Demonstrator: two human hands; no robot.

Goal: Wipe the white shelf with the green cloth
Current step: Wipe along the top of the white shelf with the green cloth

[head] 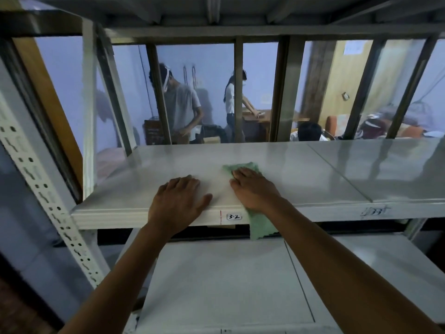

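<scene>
The white shelf (301,174) runs across the middle of the view, with a label "3-2" on its front edge. The green cloth (243,167) lies on the shelf under my right hand (252,189), which presses it flat with straight fingers. One end of the cloth hangs down over the shelf's front edge below my wrist. My left hand (179,201) rests flat on the bare shelf top at the front edge, just left of the cloth, holding nothing.
A perforated white upright (45,189) stands at the left. A lower white shelf (228,280) lies under my forearms and another shelf is overhead. Behind the rack, a barred window (284,92) shows people in another room.
</scene>
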